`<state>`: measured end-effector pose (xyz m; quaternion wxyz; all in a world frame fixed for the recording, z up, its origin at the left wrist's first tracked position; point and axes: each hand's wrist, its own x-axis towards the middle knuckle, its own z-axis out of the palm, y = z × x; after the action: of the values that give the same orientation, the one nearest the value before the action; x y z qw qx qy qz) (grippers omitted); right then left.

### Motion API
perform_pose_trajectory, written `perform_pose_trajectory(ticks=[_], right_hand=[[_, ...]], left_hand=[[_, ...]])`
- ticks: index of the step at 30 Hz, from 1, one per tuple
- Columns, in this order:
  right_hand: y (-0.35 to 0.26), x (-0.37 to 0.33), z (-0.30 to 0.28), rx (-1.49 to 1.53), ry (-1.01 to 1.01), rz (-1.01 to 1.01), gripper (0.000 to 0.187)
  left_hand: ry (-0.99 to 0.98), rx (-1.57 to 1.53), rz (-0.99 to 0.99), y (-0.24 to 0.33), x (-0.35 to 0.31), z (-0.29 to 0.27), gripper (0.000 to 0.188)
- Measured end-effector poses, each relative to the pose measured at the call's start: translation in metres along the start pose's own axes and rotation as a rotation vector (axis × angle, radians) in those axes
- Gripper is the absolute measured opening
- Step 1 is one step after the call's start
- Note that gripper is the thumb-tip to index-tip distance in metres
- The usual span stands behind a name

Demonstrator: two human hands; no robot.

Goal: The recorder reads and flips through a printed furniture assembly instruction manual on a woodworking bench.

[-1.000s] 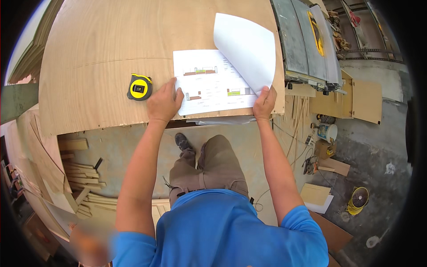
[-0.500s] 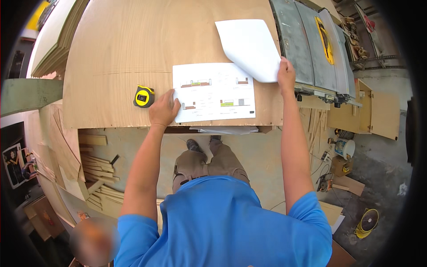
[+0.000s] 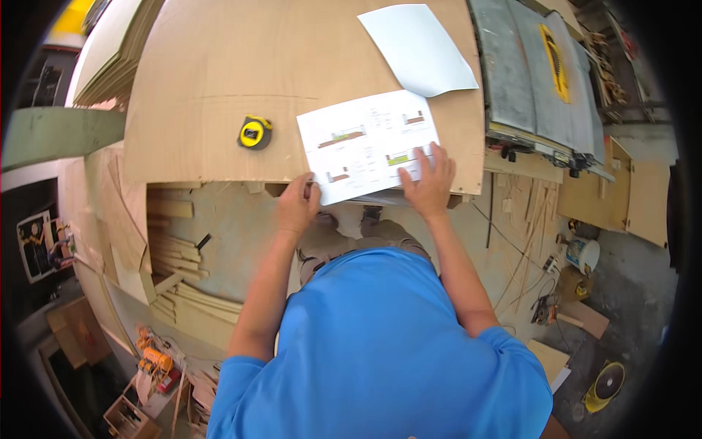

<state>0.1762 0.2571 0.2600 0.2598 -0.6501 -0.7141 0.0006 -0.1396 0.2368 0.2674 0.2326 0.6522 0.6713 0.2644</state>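
A white printed sheet (image 3: 358, 150) with small coloured drawings lies tilted near the front edge of the plywood table, its lower corner reaching past the edge. My left hand (image 3: 298, 203) pinches the sheet's lower left corner. On its right side my right hand (image 3: 430, 179) rests with fingers stretched over the paper. A second white sheet (image 3: 420, 47), blank on the side that shows, lies farther back with a curled near edge, untouched. To the left of the printed sheet stands a yellow and black tape measure (image 3: 254, 132).
The plywood tabletop (image 3: 212, 66) adjoins a table saw (image 3: 519, 66) with a yellow blade insert (image 3: 554, 62) on the right. Stacked boards (image 3: 121, 51) stand at the far left. Wood strips (image 3: 172, 256) lie on the floor at left, cables and tools at right.
My right hand has let go of the second sheet, now lying farther back, and moved onto the printed sheet. The printed sheet has turned and shifted; my left hand grips its lower corner.
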Motion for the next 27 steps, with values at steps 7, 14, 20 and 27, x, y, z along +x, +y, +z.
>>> perform_pose_trajectory(ticks=[7, 14, 20, 27], right_hand=[[0.002, 0.012, -0.001, 0.136, -0.048, -0.113, 0.056], [-0.062, -0.001, 0.005, 0.374, -0.419, -0.447, 0.053], [-0.058, -0.001, 0.016, 0.481, -0.433, -0.324, 0.044], [-0.058, 0.004, 0.013, 0.5, -0.412, -0.313, 0.034]], left_hand=[[-0.093, -1.011, -0.751, -0.002, -0.037, 0.015, 0.039], [-0.279, -1.269, -0.736, -0.013, -0.04, 0.011, 0.037], [-0.296, -1.397, -0.689, -0.012, -0.039, 0.009, 0.033], [-0.301, -1.445, -0.663, -0.009, -0.036, 0.01, 0.033]])
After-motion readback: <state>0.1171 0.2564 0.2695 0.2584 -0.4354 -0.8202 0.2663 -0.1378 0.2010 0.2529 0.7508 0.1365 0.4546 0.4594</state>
